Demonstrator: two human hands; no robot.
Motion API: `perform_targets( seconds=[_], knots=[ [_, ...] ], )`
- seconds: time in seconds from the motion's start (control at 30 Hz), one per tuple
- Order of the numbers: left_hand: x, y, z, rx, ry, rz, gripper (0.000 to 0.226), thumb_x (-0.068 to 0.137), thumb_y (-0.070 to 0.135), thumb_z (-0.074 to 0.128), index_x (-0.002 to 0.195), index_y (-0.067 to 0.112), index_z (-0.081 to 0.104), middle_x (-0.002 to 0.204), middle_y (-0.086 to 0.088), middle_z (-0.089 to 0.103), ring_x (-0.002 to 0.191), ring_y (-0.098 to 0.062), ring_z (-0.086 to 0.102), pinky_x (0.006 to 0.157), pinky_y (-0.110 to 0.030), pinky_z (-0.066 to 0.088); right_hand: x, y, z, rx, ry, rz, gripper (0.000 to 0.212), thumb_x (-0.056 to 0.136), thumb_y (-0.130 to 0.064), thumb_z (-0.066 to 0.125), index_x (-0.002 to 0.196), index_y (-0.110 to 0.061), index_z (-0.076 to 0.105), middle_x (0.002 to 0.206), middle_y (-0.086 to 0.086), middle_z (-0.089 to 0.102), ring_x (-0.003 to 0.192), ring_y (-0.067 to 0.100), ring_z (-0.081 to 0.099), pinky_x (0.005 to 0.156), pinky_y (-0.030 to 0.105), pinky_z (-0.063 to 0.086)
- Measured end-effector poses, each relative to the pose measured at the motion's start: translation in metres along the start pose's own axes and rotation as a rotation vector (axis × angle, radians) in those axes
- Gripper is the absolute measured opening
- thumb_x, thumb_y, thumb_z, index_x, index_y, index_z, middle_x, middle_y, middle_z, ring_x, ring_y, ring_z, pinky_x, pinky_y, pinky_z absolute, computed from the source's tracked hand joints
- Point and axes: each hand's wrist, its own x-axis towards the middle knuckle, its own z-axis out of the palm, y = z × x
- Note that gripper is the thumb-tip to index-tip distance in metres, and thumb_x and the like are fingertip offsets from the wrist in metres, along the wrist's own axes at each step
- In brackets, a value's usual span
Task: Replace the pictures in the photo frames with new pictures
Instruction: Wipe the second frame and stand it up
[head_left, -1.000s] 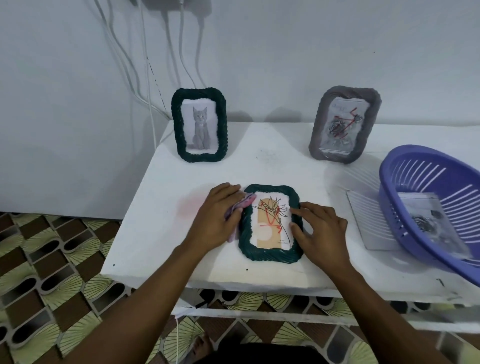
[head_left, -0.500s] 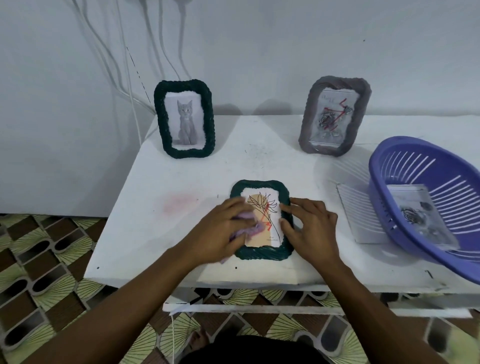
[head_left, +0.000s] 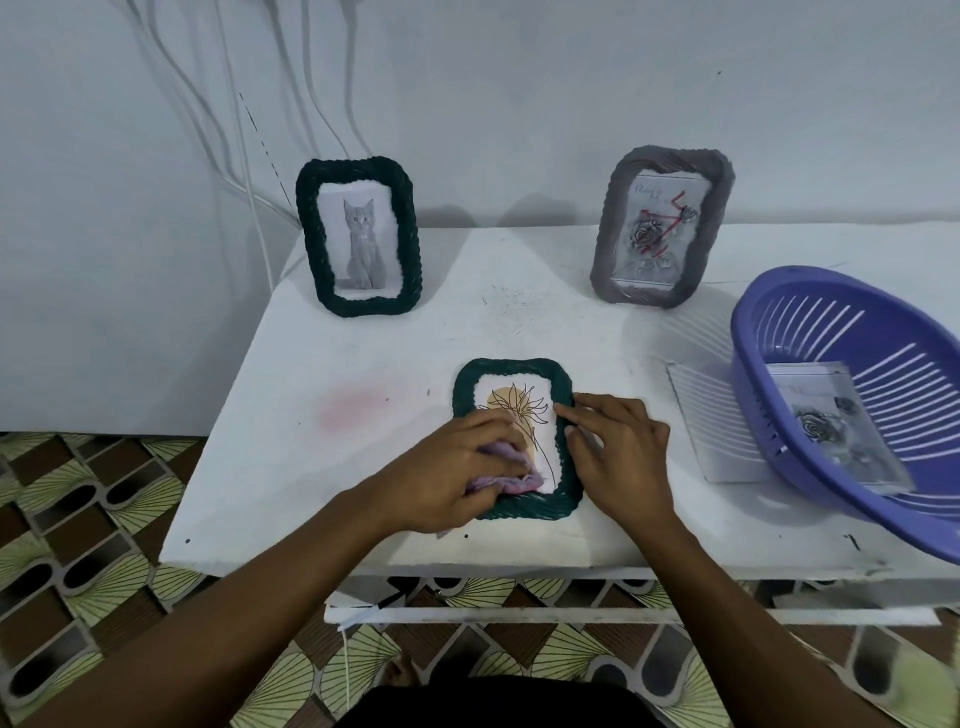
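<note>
Frame (head_left: 511, 367) braided, round-cornered; left hand (head_left: 447, 480) grips crumpled lilac wad (head_left: 521, 484), probably cloth.

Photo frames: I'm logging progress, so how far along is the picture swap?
Looks done: the flat green frame holds a flower drawing; the cat frame stands upright. In hand: the left hand presses a purple cloth on the flat frame's front, the right hand steadies its edge. Left: standing it up, perhaps the grey frame; a rose print lies in the purple basket. Which pictures are new is unclear.
</note>
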Motion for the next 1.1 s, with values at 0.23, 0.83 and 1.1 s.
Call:
perform_targets(
  seconds=[0.23, 0.83, 1.1],
  knots=[
    [0.047, -0.014, 0.001, 0.135, 0.155, -0.228, 0.034, 0.088, 0.026, 0.051, 0.112, 0.011, 0.07, 0.116, -0.006, 0.059, 0.115, -0.023, 0.047, 0.089, -0.043, 0.046, 0.0, -0.001, -0.001, -0.001, 0.006, -0.007, 0.037, 0.089, -0.041, 0.041, 0.114, -0.039, 0.067, 0.124, -0.013, 0.063, 0.116, 0.012, 0.046, 0.084, 0.035, 0.029],
    [0.018, -0.021, -0.011, 0.113, 0.247, -0.309, 0.042, 0.087, 0.029, 0.046, 0.116, 0.01, 0.07, 0.117, -0.005, 0.061, 0.118, -0.021, 0.044, 0.094, -0.041, 0.045, 0.0, 0.001, 0.0, -0.002, 0.002, 0.006, 0.033, 0.089, -0.037, 0.047, 0.114, -0.038, 0.069, 0.124, -0.013, 0.063, 0.116, 0.013, 0.046, 0.085, 0.036, 0.03],
    [-0.011, -0.004, 0.006, -0.017, 0.183, -0.166, 0.034, 0.089, 0.027, 0.05, 0.113, 0.014, 0.071, 0.121, 0.002, 0.061, 0.128, -0.018, 0.041, 0.102, -0.034, 0.039, 0.0, 0.001, 0.0, -0.002, 0.006, 0.002, 0.037, 0.089, -0.04, 0.042, 0.114, -0.037, 0.069, 0.123, -0.013, 0.063, 0.115, 0.014, 0.047, 0.084, 0.036, 0.03]
  ],
)
